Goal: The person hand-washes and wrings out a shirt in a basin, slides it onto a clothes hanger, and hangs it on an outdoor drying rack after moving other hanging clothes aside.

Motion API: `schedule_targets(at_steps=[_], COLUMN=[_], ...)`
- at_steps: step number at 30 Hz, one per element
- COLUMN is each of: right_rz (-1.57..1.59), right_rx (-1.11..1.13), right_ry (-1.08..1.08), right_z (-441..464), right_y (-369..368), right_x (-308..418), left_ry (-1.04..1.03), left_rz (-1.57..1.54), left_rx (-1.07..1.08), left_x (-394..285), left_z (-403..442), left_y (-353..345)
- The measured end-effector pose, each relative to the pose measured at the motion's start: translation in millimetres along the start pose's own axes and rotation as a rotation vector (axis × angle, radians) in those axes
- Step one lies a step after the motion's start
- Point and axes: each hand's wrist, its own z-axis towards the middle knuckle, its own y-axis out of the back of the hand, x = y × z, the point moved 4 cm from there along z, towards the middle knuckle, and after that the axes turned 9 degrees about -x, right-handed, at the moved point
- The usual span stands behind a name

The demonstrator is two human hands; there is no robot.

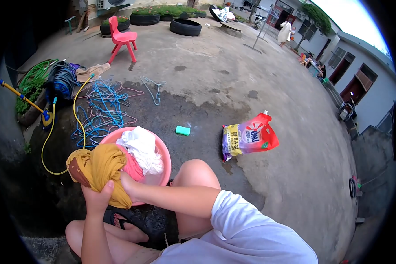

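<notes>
A bunched mustard-yellow garment [105, 163] with a brown patch is held up over the left side of a pink basin [166, 160]. My left hand [97, 196] grips it from below, thumb on the near side. My right hand [128, 185] is closed on its right edge, the fingers partly hidden by cloth. Inside the basin lie a white cloth [141, 147] and a pink cloth [132, 166], the pink one partly covered by the garment.
Tangled hangers [105, 105] lie beyond the basin. A green soap bar or sponge [182, 130] and a detergent bag [250, 137] are on the wet concrete to the right. A yellow hose [43, 149] loops at left. Further off stand a red chair [121, 39] and a person [285, 33].
</notes>
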Motion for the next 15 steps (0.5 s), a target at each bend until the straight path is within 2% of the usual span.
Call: schedule_targets(at_steps=[5,8,9,12,13,15], right_rz=[-0.209,-0.150,-0.069,-0.300,-0.304,-0.538], right_rx=[0.046,0.165,0.320,0.362,0.315,0.360], right_ry=[0.086,-0.014,-0.122,-0.093,-0.093,-0.062], right_z=[-10,-5,-15,-43,-47,-36], right_y=[-10,-8,-19,-32,-40,-35], right_x=[13,16,22,32,33,27], left_ry=[-0.127,-0.133,-0.131,-0.035,-0.020,-0.042], left_rz=[0.159,0.156,0.126,0.025,-0.002,0.084], left_rx=[0.021,-0.091,-0.135,-0.219,-0.202,-0.138], left_x=[-5,-12,-14,-7,-6,-7], left_z=[3,10,13,19,19,15], left_y=[4,16,19,30,29,21])
